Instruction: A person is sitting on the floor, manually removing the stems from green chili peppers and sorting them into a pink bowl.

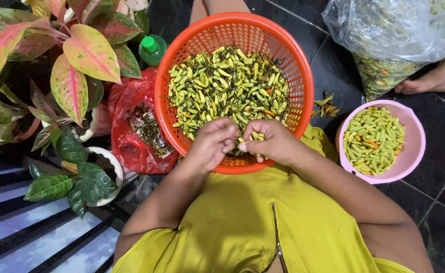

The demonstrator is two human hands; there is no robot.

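An orange plastic basket sits in front of me, filled with small green chillies that still have dark stems. My left hand and my right hand meet over the basket's near rim. My right hand is closed around several green chillies. The fingertips of my left hand pinch at one of them. To the right, a pink bowl holds stemless green chillies with a few orange ones.
A red plastic bag with dark stems lies left of the basket, below a green-capped bottle. Potted plants crowd the left. A clear bag of chillies and another person's bare foot are at top right. Loose stems lie on the dark tiled floor.
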